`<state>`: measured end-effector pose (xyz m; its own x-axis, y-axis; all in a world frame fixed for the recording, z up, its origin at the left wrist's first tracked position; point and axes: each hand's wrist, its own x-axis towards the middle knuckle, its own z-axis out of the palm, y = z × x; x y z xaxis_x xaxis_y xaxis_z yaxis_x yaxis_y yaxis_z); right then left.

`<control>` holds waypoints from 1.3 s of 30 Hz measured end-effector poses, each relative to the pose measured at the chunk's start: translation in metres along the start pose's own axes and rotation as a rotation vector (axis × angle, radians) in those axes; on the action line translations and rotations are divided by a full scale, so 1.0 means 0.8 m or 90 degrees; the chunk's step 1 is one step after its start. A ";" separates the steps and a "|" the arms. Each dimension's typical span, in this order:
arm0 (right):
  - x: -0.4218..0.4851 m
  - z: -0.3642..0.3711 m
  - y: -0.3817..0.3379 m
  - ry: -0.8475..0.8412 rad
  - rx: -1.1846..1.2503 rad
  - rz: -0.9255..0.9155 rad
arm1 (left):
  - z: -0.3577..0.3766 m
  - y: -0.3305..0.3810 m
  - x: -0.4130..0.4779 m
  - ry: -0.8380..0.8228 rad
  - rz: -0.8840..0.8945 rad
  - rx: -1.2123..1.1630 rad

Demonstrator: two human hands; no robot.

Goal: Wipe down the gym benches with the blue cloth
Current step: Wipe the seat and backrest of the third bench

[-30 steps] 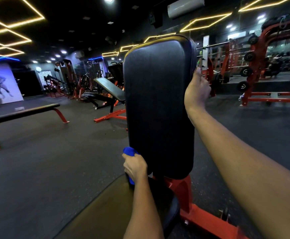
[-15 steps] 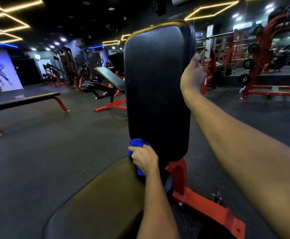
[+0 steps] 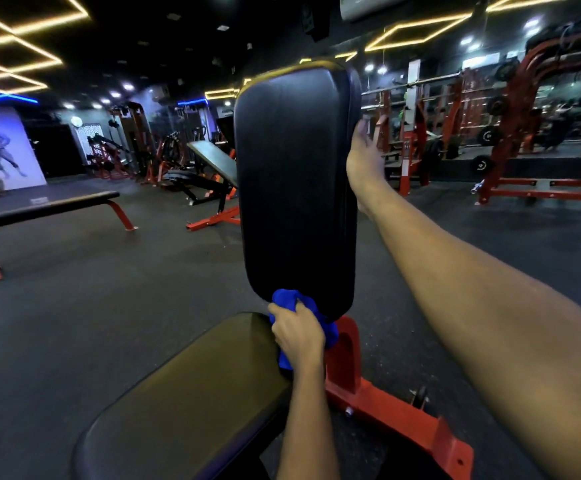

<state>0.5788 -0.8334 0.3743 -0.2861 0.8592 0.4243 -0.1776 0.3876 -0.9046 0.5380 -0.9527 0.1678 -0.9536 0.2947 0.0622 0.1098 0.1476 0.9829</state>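
The left hand [image 3: 297, 332] has carried the blue cloth [image 3: 284, 299] from the left edge of the back pad [image 3: 296, 185] to under its bottom end, and more cloth is bunched above its fingers [image 3: 299, 310]. The right hand [image 3: 365, 161] has loosened, its fingers now stretched upward and blurred.

The upright back pad [image 3: 296, 188] stands at 12 o'clock, with the seat pad [image 3: 185, 403] lying before it, nearer the person. At the back pad's 6 o'clock edge the cloth [image 3: 284, 297] sits between the two pads, gripped in the left hand [image 3: 297, 332]. The right hand [image 3: 365, 161] lies against the back pad's 3 o'clock edge. A flat bench [image 3: 43, 207] stands at 10 o'clock, an incline bench [image 3: 213, 161] behind at 11, racks [image 3: 541, 133] at 2
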 end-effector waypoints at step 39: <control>-0.053 -0.032 -0.157 0.478 -0.339 -0.465 | -0.044 0.392 0.242 -0.264 0.765 0.218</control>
<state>0.6370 -0.9099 0.4687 0.3793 0.2866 0.8798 0.3982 0.8077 -0.4348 0.3781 -0.8828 0.4944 -0.0630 0.6666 0.7428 0.9469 -0.1953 0.2556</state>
